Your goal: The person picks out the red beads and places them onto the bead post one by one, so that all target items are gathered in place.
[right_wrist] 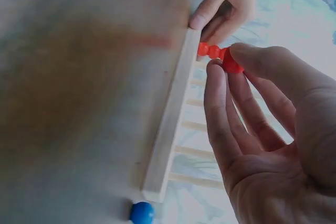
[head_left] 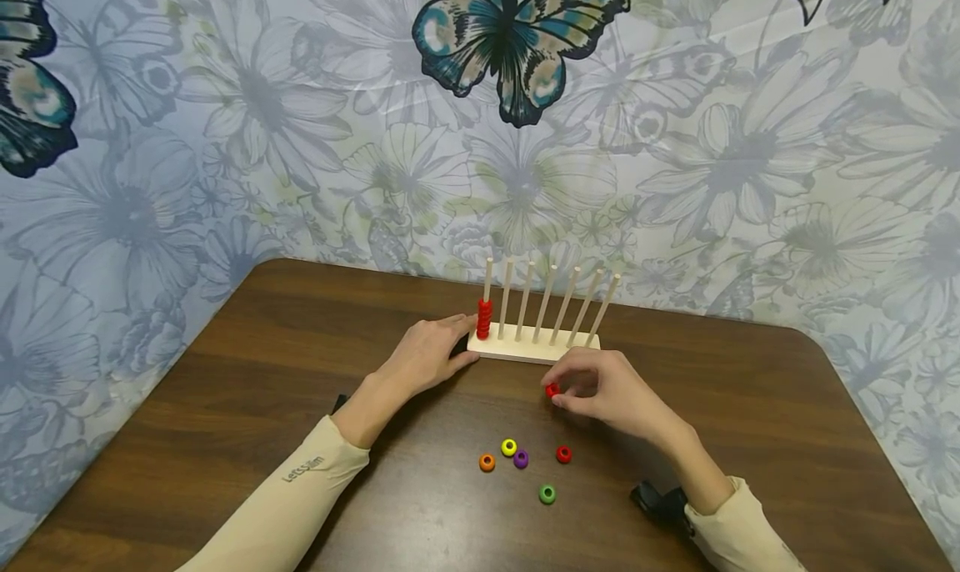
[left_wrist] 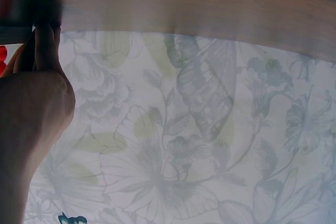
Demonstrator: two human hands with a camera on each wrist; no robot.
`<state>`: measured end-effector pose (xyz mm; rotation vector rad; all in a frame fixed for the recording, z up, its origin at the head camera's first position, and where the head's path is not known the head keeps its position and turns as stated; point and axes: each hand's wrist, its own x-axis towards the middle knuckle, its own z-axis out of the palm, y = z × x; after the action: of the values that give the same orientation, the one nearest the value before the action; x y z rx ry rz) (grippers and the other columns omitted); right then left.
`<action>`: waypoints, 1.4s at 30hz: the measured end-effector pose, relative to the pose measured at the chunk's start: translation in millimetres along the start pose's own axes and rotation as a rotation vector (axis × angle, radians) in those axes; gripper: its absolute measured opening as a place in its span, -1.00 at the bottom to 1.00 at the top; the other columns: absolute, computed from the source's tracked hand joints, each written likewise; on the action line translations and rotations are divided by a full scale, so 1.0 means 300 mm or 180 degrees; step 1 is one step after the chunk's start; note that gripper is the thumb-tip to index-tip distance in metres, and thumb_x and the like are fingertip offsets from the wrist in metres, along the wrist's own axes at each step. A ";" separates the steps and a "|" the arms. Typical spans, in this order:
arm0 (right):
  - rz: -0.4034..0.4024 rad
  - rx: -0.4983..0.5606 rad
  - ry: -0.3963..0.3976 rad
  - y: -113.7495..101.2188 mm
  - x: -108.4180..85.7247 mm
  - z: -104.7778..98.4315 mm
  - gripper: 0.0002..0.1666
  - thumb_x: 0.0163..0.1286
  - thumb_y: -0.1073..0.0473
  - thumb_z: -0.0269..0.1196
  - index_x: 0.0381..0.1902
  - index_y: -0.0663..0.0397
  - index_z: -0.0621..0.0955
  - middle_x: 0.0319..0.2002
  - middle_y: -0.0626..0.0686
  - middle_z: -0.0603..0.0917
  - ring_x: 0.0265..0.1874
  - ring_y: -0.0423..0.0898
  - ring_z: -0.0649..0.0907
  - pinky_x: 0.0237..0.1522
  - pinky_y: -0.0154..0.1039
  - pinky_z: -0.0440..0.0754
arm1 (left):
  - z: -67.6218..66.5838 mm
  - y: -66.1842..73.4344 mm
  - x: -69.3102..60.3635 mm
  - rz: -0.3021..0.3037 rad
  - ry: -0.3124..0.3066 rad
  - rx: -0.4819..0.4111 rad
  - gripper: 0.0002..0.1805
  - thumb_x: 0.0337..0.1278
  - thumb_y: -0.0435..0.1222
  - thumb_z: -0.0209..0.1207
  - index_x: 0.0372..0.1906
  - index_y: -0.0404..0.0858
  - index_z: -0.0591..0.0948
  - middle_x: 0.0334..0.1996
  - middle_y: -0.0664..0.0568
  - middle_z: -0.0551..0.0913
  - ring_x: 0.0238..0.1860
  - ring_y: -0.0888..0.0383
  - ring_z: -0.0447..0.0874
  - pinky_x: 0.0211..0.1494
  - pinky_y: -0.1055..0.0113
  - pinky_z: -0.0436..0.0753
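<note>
Butterflies and flowers cover the wall behind a brown table. One left hand holds the left end of a wooden stand, with its thumb at the front corner. The right hand pinches a red bead near the stand. Seven thin sticks point up from the stand, and a stack of red beads sits on the leftmost one. Closer to the person, an orange bead, a yellow bead, a purple bead, another red bead and a green bead lie on the table. By the stand's right end is a blue bead.
</note>
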<state>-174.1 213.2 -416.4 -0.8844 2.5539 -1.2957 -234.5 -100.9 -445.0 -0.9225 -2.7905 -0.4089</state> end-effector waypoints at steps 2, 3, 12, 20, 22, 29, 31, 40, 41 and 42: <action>-0.0023 0.0035 0.0110 -0.013 0.007 -0.005 -0.74 0.33 0.32 0.49 -0.06 -0.06 0.81 -0.10 -0.20 0.78 -0.07 -0.16 0.75 -0.03 -0.19 0.80 | 0.001 -0.001 0.001 -0.0010 -0.0004 -0.0010 -0.35 0.36 -0.04 0.38 0.40 -0.31 0.59 0.28 -0.19 0.70 0.12 -0.15 0.80 0.20 -0.06 0.73; -0.0043 0.0060 0.0165 -0.020 0.013 -0.007 -0.74 0.33 0.32 0.49 -0.07 -0.09 0.81 -0.10 -0.19 0.79 -0.07 -0.16 0.75 -0.02 -0.20 0.80 | 0.001 -0.002 0.001 -0.0012 -0.0006 -0.0015 -0.35 0.36 -0.04 0.38 0.40 -0.31 0.59 0.28 -0.19 0.70 0.12 -0.15 0.80 0.20 -0.06 0.73; -0.0405 0.0198 0.0730 -0.124 0.084 -0.033 -0.69 0.34 0.32 0.49 -0.05 -0.18 0.79 -0.08 -0.11 0.77 -0.07 -0.15 0.76 -0.10 -0.21 0.82 | 0.002 -0.006 0.002 0.0023 -0.0023 -0.0026 -0.36 0.36 -0.04 0.38 0.40 -0.30 0.59 0.27 -0.19 0.70 0.07 -0.16 0.82 0.16 -0.06 0.75; -0.0612 0.0118 0.1416 -0.241 0.173 -0.023 -0.73 0.34 0.31 0.49 -0.02 0.01 0.81 -0.08 -0.07 0.79 -0.07 -0.11 0.76 -0.05 -0.24 0.81 | -0.011 -0.003 -0.002 0.0017 -0.0084 -0.0080 -0.35 0.34 -0.03 0.40 0.39 -0.30 0.61 0.26 -0.25 0.69 0.05 -0.19 0.82 0.17 -0.07 0.74; -0.0641 0.0107 0.1607 -0.265 0.199 -0.022 -0.73 0.34 0.31 0.49 -0.01 0.02 0.81 -0.08 -0.06 0.80 -0.07 -0.10 0.76 -0.03 -0.24 0.80 | -0.009 -0.004 -0.001 0.0032 -0.0067 -0.0078 -0.35 0.34 -0.04 0.40 0.39 -0.30 0.61 0.26 -0.25 0.70 0.06 -0.19 0.82 0.17 -0.07 0.74; -0.0817 0.0220 0.2082 -0.339 0.294 -0.016 -0.78 0.36 0.31 0.47 -0.04 0.08 0.82 -0.12 -0.01 0.84 -0.14 -0.13 0.79 -0.06 -0.26 0.81 | -0.003 0.002 0.004 0.0011 -0.0109 -0.0063 -0.34 0.34 -0.02 0.39 0.41 -0.28 0.60 0.26 -0.24 0.69 0.04 -0.18 0.82 0.18 -0.08 0.74; -0.0839 0.0250 0.2151 -0.354 0.319 -0.012 -0.79 0.36 0.31 0.47 -0.05 0.11 0.82 -0.12 0.00 0.85 -0.15 -0.13 0.80 -0.07 -0.26 0.80 | -0.003 0.005 0.004 0.0018 -0.0120 -0.0073 -0.34 0.35 -0.01 0.39 0.41 -0.28 0.60 0.26 -0.25 0.69 0.02 -0.19 0.83 0.17 -0.07 0.74; -0.0840 -0.0225 0.2163 -0.347 0.384 0.018 -0.78 0.34 0.35 0.47 -0.05 0.12 0.82 -0.14 0.02 0.85 -0.19 -0.11 0.81 -0.09 -0.26 0.79 | -0.010 0.006 0.000 -0.0019 -0.0090 -0.0106 -0.34 0.34 -0.03 0.40 0.41 -0.27 0.60 0.25 -0.24 0.70 -0.01 -0.18 0.84 0.14 -0.03 0.76; -0.0823 -0.0310 0.2155 -0.342 0.387 0.021 -0.78 0.35 0.35 0.47 -0.05 0.12 0.82 -0.14 0.02 0.86 -0.20 -0.10 0.81 -0.09 -0.26 0.79 | -0.010 0.006 0.001 -0.0023 -0.0092 -0.0106 -0.34 0.34 -0.02 0.40 0.41 -0.26 0.60 0.25 -0.23 0.71 0.00 -0.18 0.83 0.14 -0.03 0.76; -0.0812 -0.0381 0.2148 -0.338 0.389 0.024 -0.77 0.35 0.35 0.47 -0.05 0.13 0.82 -0.14 0.03 0.86 -0.20 -0.09 0.81 -0.10 -0.25 0.78 | -0.009 0.005 0.001 -0.0022 -0.0091 -0.0102 -0.35 0.34 -0.02 0.40 0.41 -0.26 0.61 0.25 -0.23 0.71 0.01 -0.17 0.83 0.15 -0.03 0.76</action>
<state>-222.1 96.4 -326.9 -0.9417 3.1253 -1.7798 -233.7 -100.6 -442.2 -0.9331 -2.8217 -0.4461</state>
